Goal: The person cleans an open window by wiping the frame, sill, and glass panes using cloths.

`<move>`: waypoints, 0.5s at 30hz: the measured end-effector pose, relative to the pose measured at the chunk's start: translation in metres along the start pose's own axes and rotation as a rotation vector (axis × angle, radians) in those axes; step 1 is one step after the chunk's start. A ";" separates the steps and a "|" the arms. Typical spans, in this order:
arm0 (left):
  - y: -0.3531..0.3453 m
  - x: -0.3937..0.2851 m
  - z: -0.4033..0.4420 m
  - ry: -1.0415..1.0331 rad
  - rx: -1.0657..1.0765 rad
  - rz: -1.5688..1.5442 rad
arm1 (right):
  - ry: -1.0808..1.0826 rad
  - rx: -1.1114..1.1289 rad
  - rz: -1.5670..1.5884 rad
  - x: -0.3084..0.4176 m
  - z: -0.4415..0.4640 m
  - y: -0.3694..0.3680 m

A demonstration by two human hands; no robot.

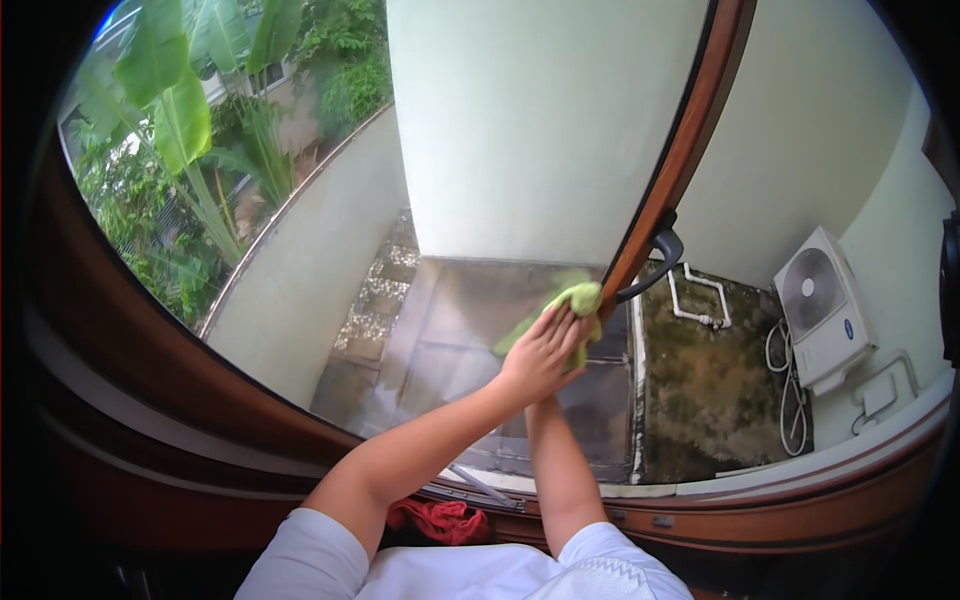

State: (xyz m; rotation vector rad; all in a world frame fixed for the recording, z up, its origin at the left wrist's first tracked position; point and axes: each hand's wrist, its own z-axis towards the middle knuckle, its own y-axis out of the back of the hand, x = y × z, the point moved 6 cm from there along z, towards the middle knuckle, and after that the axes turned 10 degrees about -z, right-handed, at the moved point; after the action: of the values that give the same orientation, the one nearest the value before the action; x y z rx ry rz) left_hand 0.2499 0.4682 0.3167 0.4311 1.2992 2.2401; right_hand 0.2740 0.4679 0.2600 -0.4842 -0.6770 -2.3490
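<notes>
A yellow-green cloth [583,297] is bunched against the glass of a wood-framed window, close to the frame's edge. My left hand [543,357] lies over the cloth, its fingers stretched along it and pressing it. My right hand [572,379] comes up from below at the same spot, mostly covered by my left hand, so its fingers are hidden. Just right of the cloth, a dark curved handle [664,262] is fixed to the wooden frame [672,165]. The glass looks hazy left of the cloth.
Along the bottom runs a window sill [780,510] with a metal stay arm [485,484]. A red cloth [440,521] lies near my chest. Outside are an air-conditioner unit [825,305], white pipes [700,295], a low wall [310,255] and plants [180,120].
</notes>
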 end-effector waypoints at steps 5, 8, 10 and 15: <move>-0.051 0.000 0.004 -0.043 0.085 0.136 | 0.044 0.023 -0.029 -0.033 -0.007 -0.026; -0.119 -0.001 -0.033 -0.051 0.200 0.031 | -0.066 0.270 -0.071 -0.086 -0.076 -0.060; -0.161 -0.006 -0.057 0.004 0.422 0.033 | -0.197 0.476 -0.092 -0.115 -0.119 -0.069; -0.149 -0.008 -0.048 0.139 0.622 -0.141 | -0.653 0.863 -0.044 -0.123 -0.144 -0.059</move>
State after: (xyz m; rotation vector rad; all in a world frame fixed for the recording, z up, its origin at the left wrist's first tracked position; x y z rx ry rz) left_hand 0.2728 0.4913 0.1632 0.3851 2.0310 1.7403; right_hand 0.3010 0.4821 0.0643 -0.8137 -1.8794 -1.6584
